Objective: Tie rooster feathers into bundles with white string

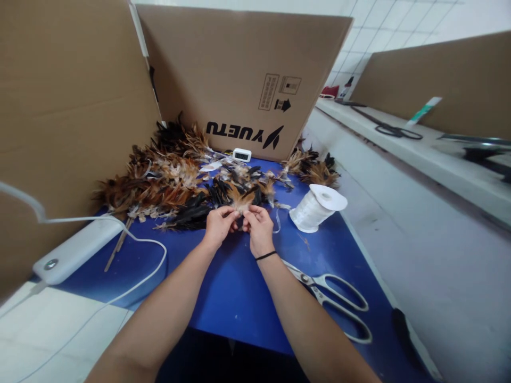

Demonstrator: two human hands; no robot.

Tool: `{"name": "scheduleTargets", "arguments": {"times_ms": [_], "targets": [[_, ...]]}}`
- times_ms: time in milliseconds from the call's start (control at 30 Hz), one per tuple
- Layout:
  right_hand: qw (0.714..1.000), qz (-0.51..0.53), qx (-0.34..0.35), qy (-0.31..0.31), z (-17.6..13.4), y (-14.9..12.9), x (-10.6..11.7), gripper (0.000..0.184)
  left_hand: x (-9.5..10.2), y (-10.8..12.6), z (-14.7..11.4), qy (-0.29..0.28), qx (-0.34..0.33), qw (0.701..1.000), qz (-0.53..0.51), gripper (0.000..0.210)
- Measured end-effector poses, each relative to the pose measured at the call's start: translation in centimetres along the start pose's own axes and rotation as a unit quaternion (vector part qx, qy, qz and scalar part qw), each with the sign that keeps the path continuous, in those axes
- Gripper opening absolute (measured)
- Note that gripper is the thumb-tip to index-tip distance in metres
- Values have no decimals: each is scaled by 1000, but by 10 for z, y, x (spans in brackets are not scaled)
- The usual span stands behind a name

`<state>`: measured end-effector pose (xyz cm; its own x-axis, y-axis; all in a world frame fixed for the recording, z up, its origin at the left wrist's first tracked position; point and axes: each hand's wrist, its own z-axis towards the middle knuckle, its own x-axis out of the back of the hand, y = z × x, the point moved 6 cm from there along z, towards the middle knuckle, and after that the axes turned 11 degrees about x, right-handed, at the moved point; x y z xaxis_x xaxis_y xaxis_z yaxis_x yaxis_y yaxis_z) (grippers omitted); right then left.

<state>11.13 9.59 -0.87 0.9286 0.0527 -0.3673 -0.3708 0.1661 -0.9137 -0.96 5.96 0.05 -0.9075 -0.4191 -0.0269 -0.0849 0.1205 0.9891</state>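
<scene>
Between my two hands, over the middle of the blue table, a small bunch of brown feathers [241, 199] fans upward. My left hand [220, 223] pinches its pale base from the left. From the other side my right hand [258, 226], with a black band at the wrist, grips the same base. Just beyond my fingers lie loose black feathers [219, 191]. A large pile of brown and black feathers [159, 178] spreads to the left. Right of my hands stands a spool of white ribbon [311, 210]. Scissors [323, 287] with pale handles lie beside my right forearm, which partly covers them.
A cardboard box [239, 64] closes off the back, with another cardboard wall [72, 106] at left. A small white digital display [241, 155] stands before the box. A white power bank-like device [80, 250] with a cable is at left. More feathers [315, 167] lie back right, by a ledge [383, 133].
</scene>
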Motion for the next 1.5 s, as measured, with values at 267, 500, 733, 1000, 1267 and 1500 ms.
{"name": "scheduleTargets", "arguments": {"times_ms": [267, 500, 733, 1000, 1267, 1500], "targets": [[1000, -12, 13, -5, -1, -1, 2, 22, 0, 5, -4, -20, 23, 998, -51, 18], [1000, -11, 5, -10, -1, -2, 3, 18, -5, -1, -4, -33, 45, 998, -17, 14], [1000, -14, 0, -4, -2, 0, 2, 17, -6, -9, -1, -41, 65, 997, 15, 11], [1000, 0, 8, 2, -1, 0, 2, 13, -8, -7, 0, -50, 46, 997, 21, 10], [1000, -3, 8, -7, 1, 0, 2, 13, -12, -6, -2, -65, 50, 997, 0, 18], [1000, -28, -1, -6, 1, 1, 2, 19, -14, -7, -4, -93, 68, 992, -50, 25]]}}
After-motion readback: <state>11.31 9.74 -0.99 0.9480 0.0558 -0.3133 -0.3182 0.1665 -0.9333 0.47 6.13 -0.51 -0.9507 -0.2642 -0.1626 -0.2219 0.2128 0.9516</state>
